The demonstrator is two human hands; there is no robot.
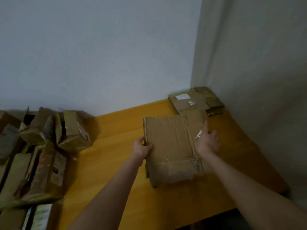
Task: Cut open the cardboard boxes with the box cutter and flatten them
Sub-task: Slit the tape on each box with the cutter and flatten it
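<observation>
Left hand: grips flattened brown cardboard box, left edge.
Right hand: straight fingers, right side.
Handling: probably light, stiff; hold opposite edges.

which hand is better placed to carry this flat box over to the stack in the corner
Left, probably. The left hand grips the flat box by its left edge, thumb on top. The right hand is open at the box's right side and holds nothing, though it is nearer the stack.

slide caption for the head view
Left hand grips a flattened cardboard box, right hand open against it, over a table.
</observation>
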